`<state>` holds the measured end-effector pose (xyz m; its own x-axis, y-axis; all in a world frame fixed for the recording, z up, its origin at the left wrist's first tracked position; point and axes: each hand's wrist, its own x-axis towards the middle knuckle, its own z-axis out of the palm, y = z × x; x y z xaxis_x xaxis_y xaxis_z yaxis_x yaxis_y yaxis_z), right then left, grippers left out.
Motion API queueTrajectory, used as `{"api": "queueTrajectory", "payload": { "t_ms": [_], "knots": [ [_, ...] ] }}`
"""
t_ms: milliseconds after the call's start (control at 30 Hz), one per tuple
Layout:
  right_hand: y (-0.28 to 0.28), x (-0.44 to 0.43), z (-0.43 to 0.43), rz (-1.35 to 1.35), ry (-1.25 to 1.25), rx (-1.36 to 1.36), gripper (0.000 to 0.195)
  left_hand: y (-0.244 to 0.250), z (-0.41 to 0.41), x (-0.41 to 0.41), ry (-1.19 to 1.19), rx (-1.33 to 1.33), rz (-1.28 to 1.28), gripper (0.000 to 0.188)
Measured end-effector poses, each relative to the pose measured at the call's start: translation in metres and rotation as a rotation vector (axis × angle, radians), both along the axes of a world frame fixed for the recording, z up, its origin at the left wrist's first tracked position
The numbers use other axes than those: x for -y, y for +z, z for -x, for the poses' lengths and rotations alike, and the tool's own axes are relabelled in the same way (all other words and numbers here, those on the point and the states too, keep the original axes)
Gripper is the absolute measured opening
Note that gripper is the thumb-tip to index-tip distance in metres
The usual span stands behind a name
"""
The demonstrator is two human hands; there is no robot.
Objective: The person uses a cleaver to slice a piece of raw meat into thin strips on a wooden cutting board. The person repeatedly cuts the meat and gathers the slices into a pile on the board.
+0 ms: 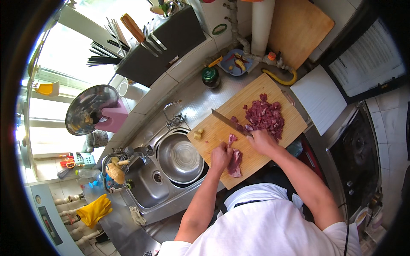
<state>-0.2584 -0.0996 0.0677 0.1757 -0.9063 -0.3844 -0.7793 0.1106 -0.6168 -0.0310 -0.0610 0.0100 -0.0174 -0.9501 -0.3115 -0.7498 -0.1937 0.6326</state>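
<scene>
My right hand (262, 142) grips the handle of a kitchen knife (228, 121), its blade pointing to the upper left over a wooden cutting board (256, 163). Small pieces of raw red meat touch or lie beside the blade. My left hand (221, 156) holds a strip of raw meat (235, 163) against the board, left of the knife. A heap of chopped meat (264, 116) covers the board's upper right part. Near the board's left corner sits a piece of what looks like ginger (198, 133).
A steel basin (181, 156) sits in the sink beside the board's left edge. Beyond the board stand a dark green-lidded jar (210, 77) and a blue dish (235, 64) holding chillies. A black stove (360, 140) is at the right.
</scene>
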Motion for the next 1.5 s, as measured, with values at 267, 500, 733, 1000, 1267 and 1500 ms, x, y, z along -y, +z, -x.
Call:
{"api": "queueTrajectory", "payload": {
  "t_ms": [267,500,733,1000,1267,1500],
  "knots": [
    [0.002,-0.082,0.007,-0.066,-0.032,-0.038,0.038,-0.005,-0.002,-0.002,-0.023,0.021,0.025,0.027],
    [0.002,-0.089,0.007,-0.080,-0.089,-0.014,0.038,-0.006,-0.002,-0.003,-0.032,0.032,0.041,0.026],
    [-0.008,-0.095,0.006,-0.076,-0.069,-0.032,0.037,-0.001,-0.002,-0.002,-0.019,0.004,0.046,0.024],
    [-0.005,-0.079,-0.010,-0.104,-0.078,-0.088,0.037,-0.004,-0.001,-0.003,-0.051,0.006,0.056,0.023],
    [-0.024,-0.040,-0.025,-0.029,-0.051,-0.003,0.038,-0.004,-0.003,-0.010,-0.051,0.002,0.092,0.021],
    [-0.010,-0.033,-0.006,-0.003,-0.144,0.034,0.036,0.013,-0.010,-0.001,-0.050,0.021,-0.038,0.027]
  ]
}}
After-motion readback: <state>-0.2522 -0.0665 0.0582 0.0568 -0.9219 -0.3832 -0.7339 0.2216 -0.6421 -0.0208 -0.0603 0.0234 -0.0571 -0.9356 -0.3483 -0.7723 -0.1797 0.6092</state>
